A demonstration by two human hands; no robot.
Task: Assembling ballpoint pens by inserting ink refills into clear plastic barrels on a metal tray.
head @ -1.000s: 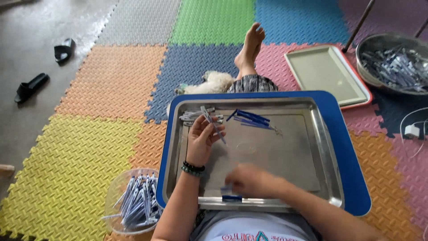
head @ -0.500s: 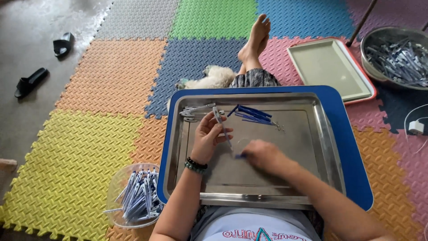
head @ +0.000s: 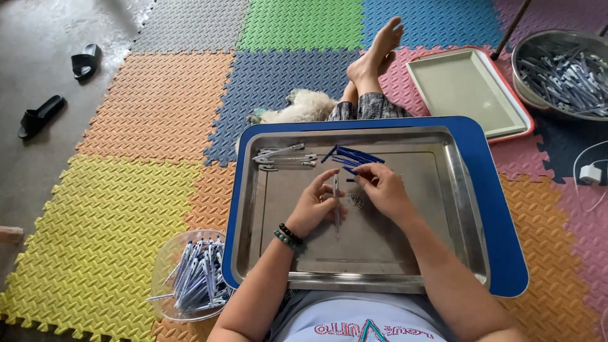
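The left hand point(head: 313, 206) is pinching a slim silver pen barrel point(head: 336, 204) between thumb and fingers, its long axis running almost straight toward and away from the person, one end pointing up at the far rim of the steel tray point(head: 465, 209) and the other down toward the lap. The barrel is lying along the right edge of that hand, its lower part sticking out below the fingers. The right hand point(head: 385, 190) is closing its fingertips on a small dark blue pen part point(head: 349, 170), held just beside the barrel's upper end; whether the two are touching cannot be told. Farther up the tray, a few silver pen barrels point(head: 284, 157) are lying crosswise beside a cluster of blue pen parts point(head: 356, 156). A clear plastic bowl point(head: 166, 266) at the left is holding assembled pens point(head: 197, 278), and a metal basin point(head: 529, 47) at the far right is holding many more pen pieces point(head: 567, 75).
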